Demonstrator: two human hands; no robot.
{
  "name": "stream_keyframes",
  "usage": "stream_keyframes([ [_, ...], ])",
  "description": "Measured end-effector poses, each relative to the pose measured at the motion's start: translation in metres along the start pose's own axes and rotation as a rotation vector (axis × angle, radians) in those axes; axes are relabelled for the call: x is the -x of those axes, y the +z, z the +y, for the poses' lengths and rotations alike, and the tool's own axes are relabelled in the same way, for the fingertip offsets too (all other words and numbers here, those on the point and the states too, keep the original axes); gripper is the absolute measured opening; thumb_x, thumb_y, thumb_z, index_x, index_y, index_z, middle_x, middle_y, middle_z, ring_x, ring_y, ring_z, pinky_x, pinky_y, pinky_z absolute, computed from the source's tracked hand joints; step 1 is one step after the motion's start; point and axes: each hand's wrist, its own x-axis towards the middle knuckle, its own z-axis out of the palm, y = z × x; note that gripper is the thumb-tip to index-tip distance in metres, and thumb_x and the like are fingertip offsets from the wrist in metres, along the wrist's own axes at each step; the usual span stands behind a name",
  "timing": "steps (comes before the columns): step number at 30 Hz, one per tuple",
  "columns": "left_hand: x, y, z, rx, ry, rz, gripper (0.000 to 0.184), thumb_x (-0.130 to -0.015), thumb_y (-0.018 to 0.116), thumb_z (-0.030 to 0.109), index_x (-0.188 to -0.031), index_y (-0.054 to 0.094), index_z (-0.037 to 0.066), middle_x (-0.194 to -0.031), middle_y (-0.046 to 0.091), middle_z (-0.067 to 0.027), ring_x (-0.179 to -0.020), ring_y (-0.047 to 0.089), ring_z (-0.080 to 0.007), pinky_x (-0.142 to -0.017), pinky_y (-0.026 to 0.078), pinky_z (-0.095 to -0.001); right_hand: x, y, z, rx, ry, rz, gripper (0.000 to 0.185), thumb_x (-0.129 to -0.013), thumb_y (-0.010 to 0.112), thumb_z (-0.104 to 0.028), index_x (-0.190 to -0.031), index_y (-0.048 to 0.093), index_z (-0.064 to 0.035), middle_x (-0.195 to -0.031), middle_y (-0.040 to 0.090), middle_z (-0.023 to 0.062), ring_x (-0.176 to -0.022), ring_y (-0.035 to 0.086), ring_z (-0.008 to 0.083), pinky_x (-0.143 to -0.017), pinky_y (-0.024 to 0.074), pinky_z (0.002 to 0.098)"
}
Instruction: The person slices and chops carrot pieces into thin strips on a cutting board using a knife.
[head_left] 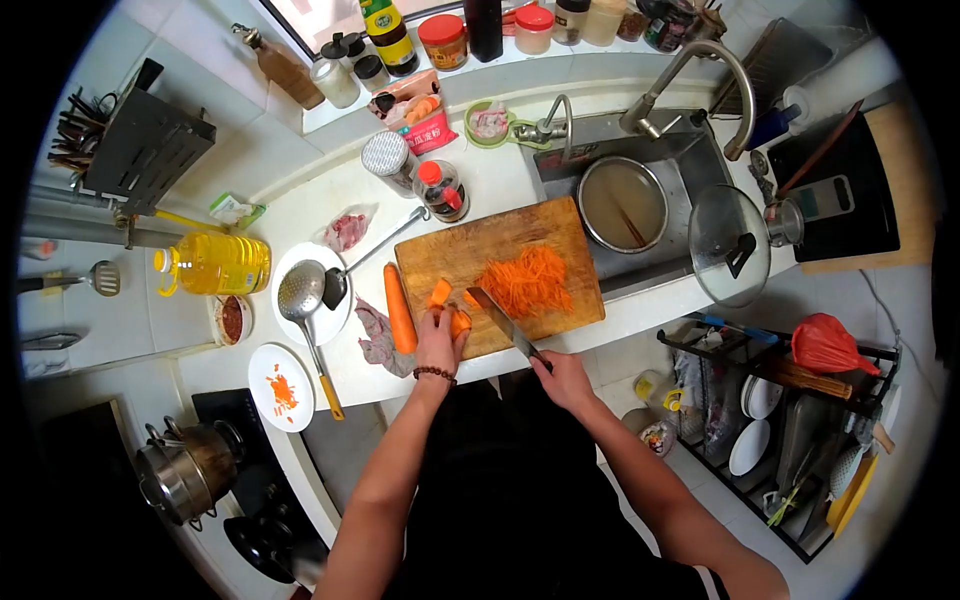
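Note:
My right hand (563, 380) is closed round the handle of a kitchen knife (508, 325), whose blade points up and left over the wooden cutting board (430, 248). My left hand (438, 345), with a beaded bracelet at the wrist, grips a cut piece of carrot (460, 322) on the board's lower left. Another carrot chunk (440, 291) sits just above those fingers. A heap of shredded carrot (527, 280) lies right of the blade. One whole carrot (399, 308) rests along the board's left edge, beside a crumpled grey cloth (378, 338).
Left of the board are a plate (288, 290) with a skimmer (302, 288) and ladle, and a plate with carrot bits (257, 385). An oil jug (220, 263) stands behind. The sink (685, 160) at right holds a pot (623, 204); a glass lid (730, 245) lies beside it.

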Motion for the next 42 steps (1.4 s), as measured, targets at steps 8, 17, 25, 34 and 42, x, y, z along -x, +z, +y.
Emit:
stream_keyframes([
  [8, -0.002, -0.004, -0.002, 0.029, -0.014, -0.020, 0.048, -0.084, 0.078, 0.020, -0.123, 0.059, -0.001, -0.121, 0.056, -0.0235, -0.108, 0.058, -0.0430, -0.092, 0.050, -0.0459, -0.007, -0.005, 0.017, 0.057, -0.032, -0.046, 0.028, -0.096, 0.063, -0.027, -0.094, 0.072, -0.0011, -0.081, 0.068, 0.0249, -0.079, 0.066, 0.0447, -0.071, 0.0528, 0.0497],
  [17, -0.009, -0.007, 0.008, -0.109, -0.101, -0.122, 0.048, -0.087, 0.076, 0.027, -0.126, 0.058, 0.008, -0.119, 0.058, -0.0221, -0.102, 0.064, -0.0406, -0.086, 0.055, -0.0469, -0.012, -0.008, 0.024, 0.043, -0.094, -0.040, 0.029, -0.096, 0.063, -0.027, -0.090, 0.070, 0.0004, -0.081, 0.068, 0.0250, -0.079, 0.066, 0.0444, -0.071, 0.0529, 0.0505],
  [25, -0.020, -0.012, 0.038, -0.312, -0.251, -0.366, 0.050, -0.091, 0.071, 0.036, -0.132, 0.053, 0.013, -0.134, 0.051, -0.0238, -0.105, 0.066, -0.0419, -0.085, 0.056, -0.0504, -0.012, -0.013, 0.028, -0.026, -0.092, -0.013, 0.028, -0.096, 0.063, -0.026, -0.091, 0.070, -0.0004, -0.083, 0.068, 0.0245, -0.081, 0.066, 0.0447, -0.071, 0.0530, 0.0506],
  [34, -0.027, -0.003, 0.038, -0.346, -0.281, -0.418, 0.056, -0.091, 0.069, 0.035, -0.139, 0.050, 0.013, -0.133, 0.052, -0.0234, -0.108, 0.065, -0.0423, -0.088, 0.056, -0.0507, -0.007, -0.014, 0.032, -0.037, -0.057, -0.025, 0.028, -0.097, 0.061, -0.027, -0.093, 0.070, -0.0007, -0.085, 0.068, 0.0250, -0.083, 0.066, 0.0454, -0.073, 0.0527, 0.0514],
  [42, -0.024, 0.003, 0.051, -0.435, -0.241, -0.448, 0.053, -0.089, 0.071, 0.037, -0.134, 0.052, 0.015, -0.138, 0.046, -0.0221, -0.106, 0.065, -0.0405, -0.088, 0.056, -0.0495, -0.004, -0.019, 0.037, -0.051, -0.068, 0.017, 0.026, -0.096, 0.062, -0.024, -0.092, 0.069, 0.0009, -0.083, 0.068, 0.0255, -0.081, 0.065, 0.0457, -0.073, 0.0525, 0.0517],
])
